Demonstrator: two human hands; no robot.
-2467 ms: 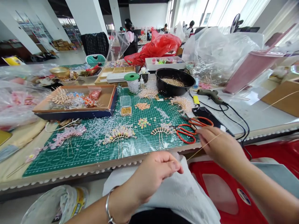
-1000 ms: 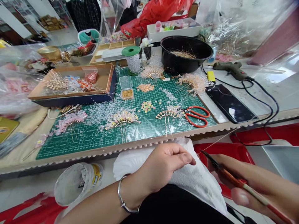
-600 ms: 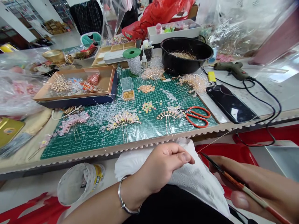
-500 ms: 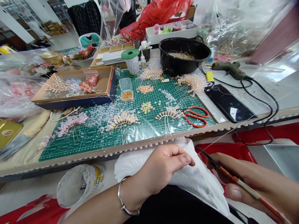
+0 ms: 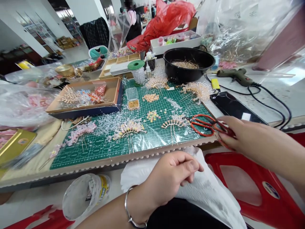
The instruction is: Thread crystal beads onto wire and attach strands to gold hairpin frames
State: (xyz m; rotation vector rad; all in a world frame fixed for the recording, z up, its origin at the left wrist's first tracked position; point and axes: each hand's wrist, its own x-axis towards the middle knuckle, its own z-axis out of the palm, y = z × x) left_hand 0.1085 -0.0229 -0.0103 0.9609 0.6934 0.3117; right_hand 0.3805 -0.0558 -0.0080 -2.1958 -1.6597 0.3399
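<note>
My left hand [image 5: 175, 175], a silver bangle at its wrist, hovers above the white cloth [image 5: 205, 184] on my lap. Its thumb and fingers are pressed together; whatever they hold is hidden. At the right edge of the green cutting mat [image 5: 147, 140], my right hand [image 5: 234, 130] grips red-handled pliers [image 5: 221, 125], partly blurred. Touching or just beside them lie orange-handled scissors [image 5: 202, 116]. Left of the scissors rests a gold hair comb [image 5: 172, 123], beaded along one side. Farther left are a pastel-beaded comb [image 5: 130, 130] and a pink-beaded one [image 5: 82, 132].
Loose clear beads [image 5: 107, 119] cover the mat's left part. Behind stand an open box [image 5: 119, 92] of beaded pieces, a bead spool [image 5: 135, 64] and a black basin [image 5: 188, 73]. At right lie a phone [image 5: 234, 106] and a corded glue gun [image 5: 234, 74]. A red stool [image 5: 281, 190] stands below.
My right hand has moved up and left with the pliers, from beside my lap to the scissors at the mat's edge. The thin wire no longer shows. My left hand stays pinched.
</note>
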